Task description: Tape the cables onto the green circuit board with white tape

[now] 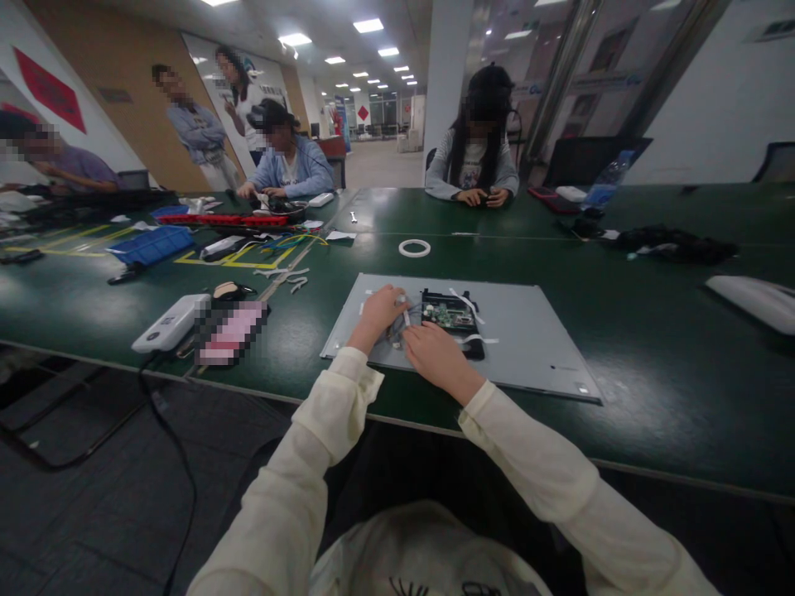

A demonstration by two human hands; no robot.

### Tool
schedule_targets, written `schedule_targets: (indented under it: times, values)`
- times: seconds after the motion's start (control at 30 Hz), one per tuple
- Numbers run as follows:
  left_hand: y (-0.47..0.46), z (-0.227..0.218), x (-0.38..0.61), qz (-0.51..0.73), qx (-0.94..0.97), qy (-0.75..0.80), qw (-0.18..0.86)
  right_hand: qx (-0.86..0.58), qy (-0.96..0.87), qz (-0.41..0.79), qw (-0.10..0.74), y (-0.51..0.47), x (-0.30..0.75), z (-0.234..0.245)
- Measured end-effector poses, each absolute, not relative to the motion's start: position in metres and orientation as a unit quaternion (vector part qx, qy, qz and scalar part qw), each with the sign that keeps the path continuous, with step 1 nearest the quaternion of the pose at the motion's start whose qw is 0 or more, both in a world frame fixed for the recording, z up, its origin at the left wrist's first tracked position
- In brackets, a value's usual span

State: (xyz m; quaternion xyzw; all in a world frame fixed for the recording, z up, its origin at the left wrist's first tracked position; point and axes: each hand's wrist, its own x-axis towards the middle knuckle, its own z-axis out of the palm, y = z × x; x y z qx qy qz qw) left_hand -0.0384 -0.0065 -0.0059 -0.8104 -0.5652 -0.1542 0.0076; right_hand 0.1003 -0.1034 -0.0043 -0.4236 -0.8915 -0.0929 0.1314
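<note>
A flat grey panel lies on the green table in front of me. A green circuit board in a black frame sits on its middle, with white tape strips around it. My left hand rests on the panel just left of the board, fingers curled round a bundle of thin wires. My right hand lies beside it, fingers bent over the same wires at the board's near left corner. What the fingertips pinch is hidden.
A white tape ring lies beyond the panel. A white power bank and a blurred pink item sit to the left. A blue tray, cables and tools lie further left. Other people sit across the table. A white object lies right.
</note>
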Motion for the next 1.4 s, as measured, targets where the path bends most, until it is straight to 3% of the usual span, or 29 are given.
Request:
schedule_targets:
  times: [0.17,0.37,0.57,1.1,1.4]
  values:
    - [-0.005,-0.007,-0.035,-0.164,-0.791,-0.59,0.0,-0.42,-0.893,-0.078,0.143,-0.107,0.101,0.0]
    - [-0.009,-0.003,-0.037,-0.203,-0.775,-0.598,0.013,-0.342,-0.911,-0.019,0.231,-0.109,0.104,0.001]
    - [-0.02,0.013,-0.041,-0.277,-0.729,-0.623,0.061,-0.335,-0.919,0.007,0.208,-0.106,0.107,-0.006]
    - [-0.025,0.017,-0.046,-0.305,-0.71,-0.631,0.064,-0.506,-0.835,-0.039,0.215,-0.056,0.136,-0.024]
    - [-0.026,0.019,-0.045,-0.317,-0.702,-0.635,0.054,-0.61,-0.771,-0.072,0.167,-0.038,0.181,-0.029]
